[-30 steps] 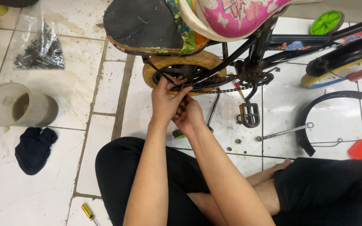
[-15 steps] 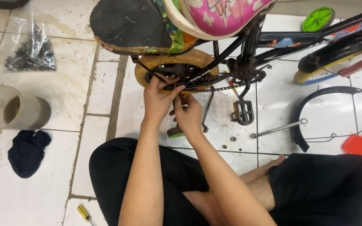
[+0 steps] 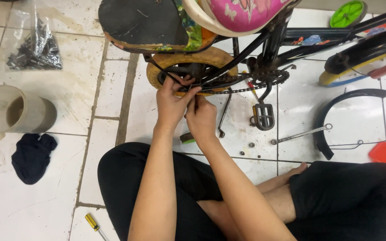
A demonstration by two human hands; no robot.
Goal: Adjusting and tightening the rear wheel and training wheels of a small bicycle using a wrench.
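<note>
A small child's bicycle stands in front of me, with a black rear carrier pad [image 3: 137, 20] and a pink seat [image 3: 246, 11]. Its rear wheel has a worn yellow tyre [image 3: 193, 60]. My left hand [image 3: 171, 103] reaches to the wheel's hub, fingers pinched around a small part at the axle [image 3: 188, 85]. My right hand [image 3: 200, 117] sits just beside it, fingers closed on something thin near the hub; what it holds is hidden. The chain [image 3: 242, 89] and a black pedal [image 3: 263, 115] hang to the right.
On the tiled floor lie a beige bucket [image 3: 12, 111] on its side, a dark cloth [image 3: 32, 156], a clear bag of metal parts [image 3: 34, 51], a yellow-handled screwdriver [image 3: 92, 223], a wrench [image 3: 302, 134], a black mudguard [image 3: 340, 116], loose nuts and a green training wheel [image 3: 346, 13].
The view has shifted slightly; both hands stay at the rear hub, with the right hand now a little lower and closer to the left.
</note>
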